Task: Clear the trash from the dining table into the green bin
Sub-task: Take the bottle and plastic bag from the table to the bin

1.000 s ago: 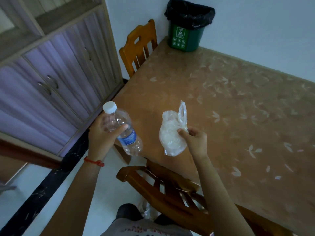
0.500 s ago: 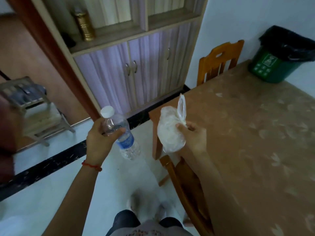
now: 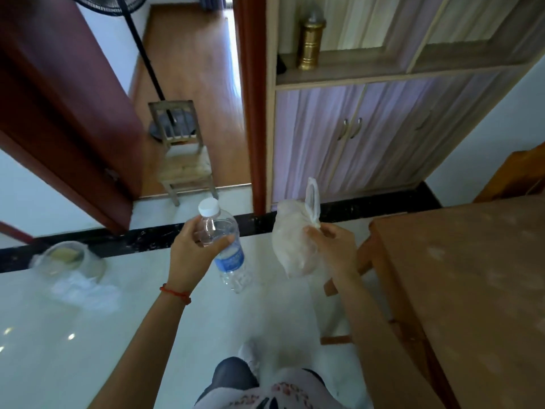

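Observation:
My left hand (image 3: 191,255) grips a clear plastic water bottle (image 3: 227,249) with a white cap and blue label, held tilted over the white floor. My right hand (image 3: 333,249) pinches the knotted neck of a crumpled clear plastic bag (image 3: 292,246), which hangs beside the bottle. The brown dining table (image 3: 472,276) fills the right side of the head view. The green bin is out of view.
A purple-fronted cupboard (image 3: 368,137) stands ahead. An open doorway shows a small wooden chair (image 3: 182,160) and a fan stand. A clear container (image 3: 67,258) and white plastic lie on the floor at left. A wooden chair back (image 3: 519,175) shows at right.
The view has swung left, away from the table; the green bin has left the frame. Both hands keep the same hold on the bottle and the bag.

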The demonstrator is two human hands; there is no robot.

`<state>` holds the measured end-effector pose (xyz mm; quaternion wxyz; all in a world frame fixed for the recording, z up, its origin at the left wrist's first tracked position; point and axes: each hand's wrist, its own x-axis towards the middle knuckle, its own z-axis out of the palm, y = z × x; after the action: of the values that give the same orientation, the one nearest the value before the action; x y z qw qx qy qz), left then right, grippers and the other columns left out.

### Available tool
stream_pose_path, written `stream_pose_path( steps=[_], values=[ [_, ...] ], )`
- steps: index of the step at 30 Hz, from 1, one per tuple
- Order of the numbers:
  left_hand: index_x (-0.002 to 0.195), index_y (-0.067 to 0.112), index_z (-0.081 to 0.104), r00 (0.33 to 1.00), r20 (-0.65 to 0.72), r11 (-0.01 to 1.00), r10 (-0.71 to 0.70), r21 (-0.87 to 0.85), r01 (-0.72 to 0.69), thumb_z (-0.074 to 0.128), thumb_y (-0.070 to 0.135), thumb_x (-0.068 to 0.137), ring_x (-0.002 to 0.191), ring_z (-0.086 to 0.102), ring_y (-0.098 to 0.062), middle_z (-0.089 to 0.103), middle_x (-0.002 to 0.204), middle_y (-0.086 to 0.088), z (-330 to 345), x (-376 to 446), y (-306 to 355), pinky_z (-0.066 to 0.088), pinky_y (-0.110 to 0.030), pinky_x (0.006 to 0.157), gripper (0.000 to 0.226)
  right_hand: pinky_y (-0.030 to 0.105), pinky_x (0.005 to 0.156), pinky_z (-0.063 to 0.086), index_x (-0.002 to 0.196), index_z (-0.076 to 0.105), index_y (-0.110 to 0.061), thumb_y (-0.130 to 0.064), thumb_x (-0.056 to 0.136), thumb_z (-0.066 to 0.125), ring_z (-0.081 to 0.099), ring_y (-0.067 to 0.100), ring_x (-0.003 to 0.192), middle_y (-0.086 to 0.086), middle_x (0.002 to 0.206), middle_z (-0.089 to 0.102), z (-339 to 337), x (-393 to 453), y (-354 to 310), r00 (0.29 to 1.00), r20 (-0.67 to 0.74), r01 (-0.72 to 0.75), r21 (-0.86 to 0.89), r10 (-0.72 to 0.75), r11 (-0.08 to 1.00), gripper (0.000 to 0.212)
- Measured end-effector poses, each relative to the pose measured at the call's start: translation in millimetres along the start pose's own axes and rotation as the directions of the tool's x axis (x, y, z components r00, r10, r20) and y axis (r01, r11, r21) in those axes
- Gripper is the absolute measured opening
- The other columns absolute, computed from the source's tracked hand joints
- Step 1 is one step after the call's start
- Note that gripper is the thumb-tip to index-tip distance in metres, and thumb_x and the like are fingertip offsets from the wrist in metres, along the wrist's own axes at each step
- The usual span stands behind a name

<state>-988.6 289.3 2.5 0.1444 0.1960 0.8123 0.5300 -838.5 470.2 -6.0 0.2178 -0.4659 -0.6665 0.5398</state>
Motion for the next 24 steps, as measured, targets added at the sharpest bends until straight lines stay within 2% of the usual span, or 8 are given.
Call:
stream_pose_path(
  steps=[2, 6, 9, 13, 17, 19, 21, 24],
  values=[
    [0.112, 0.006, 0.055, 1.0, -0.011, 1.0, -0.017, 0.008, 0.017, 0.077, 0.012, 0.068, 0.089, 0.061, -0.02, 0.064, 0.102, -0.007, -15, 12, -10, 0.045, -0.016, 0.07, 0.05, 0.005, 0.05, 0.039, 0.082, 0.067, -0.012, -0.018, 0.081, 0.068, 0.055, 0.002, 0.06, -0.006, 0.066, 0.06, 23, 5, -6, 1.0, 0.023, -0.003, -0.003, 0.003, 1.0, 0.006],
    [0.109, 0.009, 0.055, 0.999, -0.016, 0.999, -0.039, 0.023, 0.04, 0.077, 0.014, 0.068, 0.087, 0.059, -0.019, 0.062, 0.098, -0.005, -28, 36, -20, 0.043, -0.017, 0.068, 0.046, 0.003, 0.045, 0.036, 0.077, 0.065, -0.012, -0.014, 0.081, 0.068, 0.052, -0.012, 0.046, -0.012, 0.057, 0.057, 51, 17, -10, 0.998, 0.058, 0.006, 0.007, -0.006, 1.0, 0.005],
    [0.112, 0.005, 0.054, 0.999, 0.0, 0.998, -0.053, 0.018, 0.053, 0.077, 0.014, 0.068, 0.088, 0.059, -0.021, 0.062, 0.1, -0.006, -27, 55, -23, 0.045, -0.017, 0.069, 0.05, 0.012, 0.052, 0.039, 0.065, 0.062, -0.014, -0.014, 0.079, 0.069, 0.053, -0.002, 0.049, -0.013, 0.048, 0.058, 58, 30, -7, 0.998, 0.049, -0.03, 0.008, 0.03, 1.0, 0.016],
    [0.111, 0.005, 0.055, 0.998, 0.015, 0.998, -0.06, 0.006, 0.06, 0.077, 0.013, 0.068, 0.088, 0.062, -0.022, 0.064, 0.1, -0.008, -13, 83, -22, 0.046, -0.017, 0.068, 0.048, 0.029, 0.061, 0.04, 0.068, 0.064, 0.003, -0.018, 0.076, 0.069, 0.05, 0.017, 0.06, 0.009, 0.06, 0.058, 62, 60, -5, 0.994, 0.036, -0.108, -0.003, 0.108, 0.994, 0.022],
    [0.114, 0.005, 0.055, 0.997, 0.046, 0.998, -0.061, 0.007, 0.061, 0.077, 0.014, 0.069, 0.091, 0.062, -0.022, 0.064, 0.102, -0.008, 12, 123, -17, 0.048, -0.018, 0.07, 0.051, 0.031, 0.064, 0.044, 0.07, 0.068, -0.004, -0.018, 0.076, 0.068, 0.054, 0.019, 0.063, 0.01, 0.065, 0.063, 60, 103, -11, 0.992, 0.02, -0.127, -0.002, 0.127, 0.992, 0.015],
    [0.117, 0.006, 0.054, 0.996, 0.057, 0.998, -0.066, -0.001, 0.066, 0.077, 0.015, 0.068, 0.093, 0.062, -0.022, 0.063, 0.105, -0.006, 28, 149, -11, 0.049, -0.023, 0.074, 0.055, 0.031, 0.065, 0.045, 0.072, 0.069, -0.009, -0.016, 0.076, 0.067, 0.055, 0.019, 0.063, 0.007, 0.065, 0.063, 58, 130, -17, 0.993, 0.009, -0.114, -0.003, 0.114, 0.994, 0.008],
    [0.12, 0.006, 0.052, 0.996, 0.068, 0.998, -0.065, -0.015, 0.066, 0.078, 0.015, 0.068, 0.095, 0.061, -0.021, 0.062, 0.108, -0.004, 45, 177, -3, 0.05, -0.028, 0.078, 0.059, 0.031, 0.065, 0.045, 0.073, 0.069, -0.006, -0.015, 0.076, 0.067, 0.055, 0.019, 0.063, 0.008, 0.064, 0.062, 54, 158, -24, 0.996, 0.006, -0.093, 0.002, 0.093, 0.996, 0.009],
    [0.119, 0.006, 0.053, 0.996, 0.081, 0.999, -0.044, 0.002, 0.044, 0.078, 0.016, 0.067, 0.094, 0.06, -0.019, 0.062, 0.107, -0.004, 71, 216, 13, 0.046, -0.016, 0.071, 0.058, 0.03, 0.062, 0.043, 0.072, 0.067, 0.001, -0.014, 0.078, 0.067, 0.053, 0.019, 0.06, 0.008, 0.061, 0.059, 49, 199, -34, 0.998, 0.016, -0.064, -0.028, 0.065, 0.998, 0.017]
  ],
)
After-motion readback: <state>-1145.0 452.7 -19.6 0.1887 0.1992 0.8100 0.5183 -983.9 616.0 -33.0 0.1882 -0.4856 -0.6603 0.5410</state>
